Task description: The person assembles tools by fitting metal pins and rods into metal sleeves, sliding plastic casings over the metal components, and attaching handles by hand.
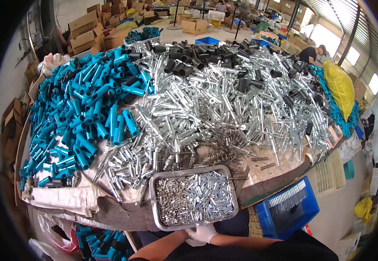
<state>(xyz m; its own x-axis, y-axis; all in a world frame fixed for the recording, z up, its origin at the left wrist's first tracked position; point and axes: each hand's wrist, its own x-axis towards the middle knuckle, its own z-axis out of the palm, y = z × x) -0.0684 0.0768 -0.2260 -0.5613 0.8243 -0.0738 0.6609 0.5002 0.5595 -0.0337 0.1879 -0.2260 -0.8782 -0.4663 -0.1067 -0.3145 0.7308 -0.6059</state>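
I'm looking down over a workbench heaped with parts; right at the near edge sits a shallow metal tray [155,204], tilted a little askew, loaded with small silver pins and tiny bright bits; just below its near rim I see a white-gloved hand [203,233], and here I must be careful; two bare forearms cross at the bottom of the picture, so I cannot tell which hand wears that glove, nor whether it is clenched or slack; it lies close under the tray, perhaps touching the rim, but I can't confirm a grip; the other hand is hidden altogether.

Handling, as I judge it: that tray will be heavy for its size, rigid, with a thin raised lip; the load is loose and will slide and spill if it tips; I'd take it by the two short ends, level, not by one corner.

Beyond it, coiled springs [215,150] lie scattered, tangly things that hook one another; further back the great drift of silver tubes [223,104], smooth and inclined to roll; teal plastic sleeves [80,117] pile up on the left, black sleeves [197,54] at the far side; a blue crate [304,215] with more silver rods sits low on the right; cardboard boxes [84,30] stack up in the distance.
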